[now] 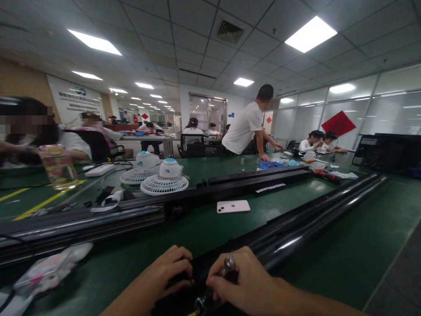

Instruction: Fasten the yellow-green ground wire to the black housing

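Observation:
At the bottom middle, my right hand (243, 281) is closed around a small metal tool (229, 262) with a shiny rounded end sticking up between thumb and fingers. Its exact kind cannot be made out. Beneath that hand a bright metal end (200, 303) shows against dark parts. To its left, my left hand (167, 272) curls its fingers over the near end of a long black profile (276, 239), gripping its edge. The palm side and the spot under both hands are dark and hidden. The profile runs from my hands toward the far right of the green table (315, 259).
A pink phone (233, 206) lies beyond my hands. Behind it stretch more black profiles (184, 197), with two white fans (164, 177) past them. A plastic bag (52, 270) lies at left, near a drink bottle (61, 166). Across the table a person (246, 125) leans over a blue tray (272, 165).

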